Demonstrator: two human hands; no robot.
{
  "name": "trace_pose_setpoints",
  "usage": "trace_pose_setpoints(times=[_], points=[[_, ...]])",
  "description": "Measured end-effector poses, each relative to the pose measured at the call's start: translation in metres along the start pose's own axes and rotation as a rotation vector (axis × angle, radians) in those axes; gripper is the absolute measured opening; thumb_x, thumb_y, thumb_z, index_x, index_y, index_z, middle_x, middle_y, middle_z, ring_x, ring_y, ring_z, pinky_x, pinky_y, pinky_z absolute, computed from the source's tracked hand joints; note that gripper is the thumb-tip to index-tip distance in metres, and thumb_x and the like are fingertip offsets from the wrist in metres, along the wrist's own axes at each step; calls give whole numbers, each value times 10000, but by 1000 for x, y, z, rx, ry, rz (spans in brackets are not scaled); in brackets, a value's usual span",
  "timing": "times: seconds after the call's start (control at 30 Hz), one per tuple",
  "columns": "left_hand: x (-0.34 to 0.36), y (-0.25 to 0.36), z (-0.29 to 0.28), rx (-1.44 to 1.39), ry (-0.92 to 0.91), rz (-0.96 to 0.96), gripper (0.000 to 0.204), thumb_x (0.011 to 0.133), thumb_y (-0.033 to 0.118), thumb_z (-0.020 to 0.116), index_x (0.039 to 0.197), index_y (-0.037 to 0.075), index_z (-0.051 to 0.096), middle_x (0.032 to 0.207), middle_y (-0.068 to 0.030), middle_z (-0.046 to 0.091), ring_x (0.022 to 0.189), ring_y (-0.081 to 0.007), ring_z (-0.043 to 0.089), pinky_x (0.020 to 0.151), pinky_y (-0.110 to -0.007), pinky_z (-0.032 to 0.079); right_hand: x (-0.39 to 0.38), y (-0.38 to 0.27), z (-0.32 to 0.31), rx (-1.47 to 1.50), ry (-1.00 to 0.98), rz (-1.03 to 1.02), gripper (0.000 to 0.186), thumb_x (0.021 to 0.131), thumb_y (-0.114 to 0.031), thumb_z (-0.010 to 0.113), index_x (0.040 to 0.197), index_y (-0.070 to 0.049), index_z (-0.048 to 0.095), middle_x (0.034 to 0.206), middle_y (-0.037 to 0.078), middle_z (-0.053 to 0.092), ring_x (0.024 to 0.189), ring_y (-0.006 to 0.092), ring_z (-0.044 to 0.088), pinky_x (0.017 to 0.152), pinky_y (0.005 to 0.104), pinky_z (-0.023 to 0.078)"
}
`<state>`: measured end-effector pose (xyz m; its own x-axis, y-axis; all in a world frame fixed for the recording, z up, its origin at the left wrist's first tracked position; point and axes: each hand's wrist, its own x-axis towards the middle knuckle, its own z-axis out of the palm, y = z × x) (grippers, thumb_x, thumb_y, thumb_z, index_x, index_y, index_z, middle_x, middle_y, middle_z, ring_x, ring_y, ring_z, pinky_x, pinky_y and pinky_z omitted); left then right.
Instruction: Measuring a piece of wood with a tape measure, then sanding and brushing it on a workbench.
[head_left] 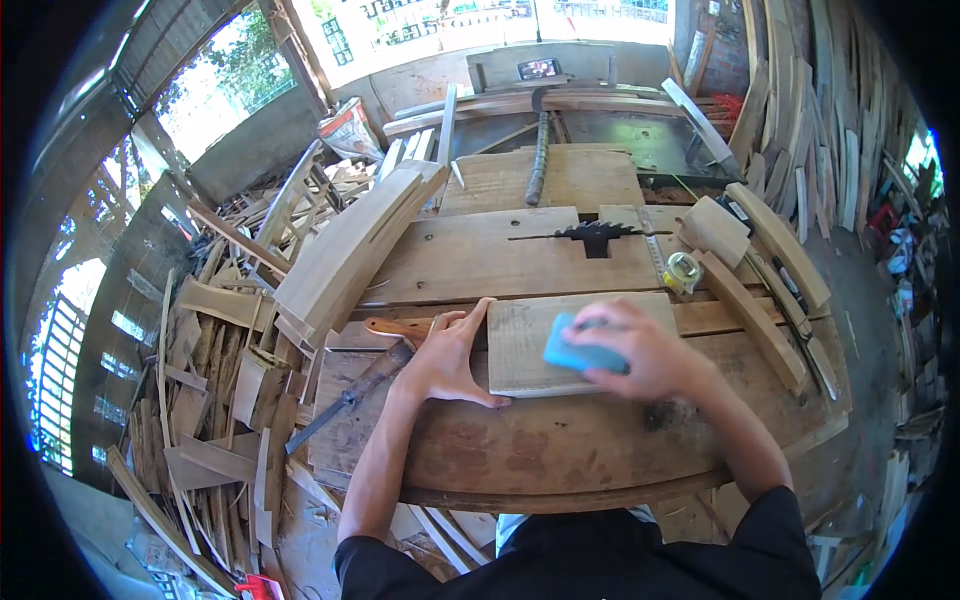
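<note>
A pale rectangular board [515, 350] lies flat on the wooden workbench [560, 450] in front of me. My left hand [447, 362] braces its left edge, fingers and thumb spread apart along that end. A light-blue sanding block [580, 348] is gripped in my right hand [640, 355], pressed on the board's upper face right of its middle. Motion blurs that hand slightly, and its palm side is hidden. Just beyond my left hand lies a wooden tool handle [393, 327]; a dark metal bar [350, 397] rests beside my left wrist.
A toothed saw blade [597, 232] sticks up from the bench beyond the board. To the right are a yellow tape measure [682, 272], a wooden block [716, 230] and a curved timber [755, 325]. Thick timbers [350, 235] stand at left, near scrap wood [205, 350].
</note>
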<state>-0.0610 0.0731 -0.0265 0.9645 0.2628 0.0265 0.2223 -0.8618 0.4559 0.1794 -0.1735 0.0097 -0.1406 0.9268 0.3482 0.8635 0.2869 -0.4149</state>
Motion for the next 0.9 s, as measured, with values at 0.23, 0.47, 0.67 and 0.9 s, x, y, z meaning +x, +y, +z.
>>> trace_pose_setpoints(times=[0.23, 0.47, 0.67, 0.9], points=[[-6, 0, -3, 15, -1, -6, 1543, 490, 604, 981, 1661, -49, 218, 1442, -317, 600, 1425, -501, 459, 1252, -502, 309, -23, 24, -13, -100, 231, 315, 417, 887, -211, 766, 1274, -71, 700, 1354, 139, 612, 1264, 356, 578, 1126, 469, 460], [0, 6, -1, 5, -20, -14, 1547, 490, 594, 986, 1663, -46, 208, 1444, -313, 600, 1421, -505, 463, 1252, -501, 313, -13, -12, 4, 15, 67, 6, 455, 878, -204, 794, 1307, -87, 695, 1359, 113, 623, 1255, 339, 595, 1113, 454, 480], [1, 8, -2, 13, -10, -11, 1541, 495, 590, 986, 1663, -43, 205, 1457, -310, 591, 1423, -504, 462, 1248, -495, 321, -33, 36, -26, -216, 304, 419, 441, 867, -226, 776, 1271, -70, 691, 1337, 117, 616, 1232, 347, 592, 1105, 465, 475], [-3, 1, 0, 24, 5, 3, 1546, 486, 595, 988, 1662, -43, 213, 1461, -308, 590, 1423, -503, 462, 1252, -501, 313, -11, -24, 23, -29, 112, 16, 433, 884, -265, 759, 1279, -101, 692, 1344, 112, 617, 1249, 340, 587, 1114, 490, 460]])
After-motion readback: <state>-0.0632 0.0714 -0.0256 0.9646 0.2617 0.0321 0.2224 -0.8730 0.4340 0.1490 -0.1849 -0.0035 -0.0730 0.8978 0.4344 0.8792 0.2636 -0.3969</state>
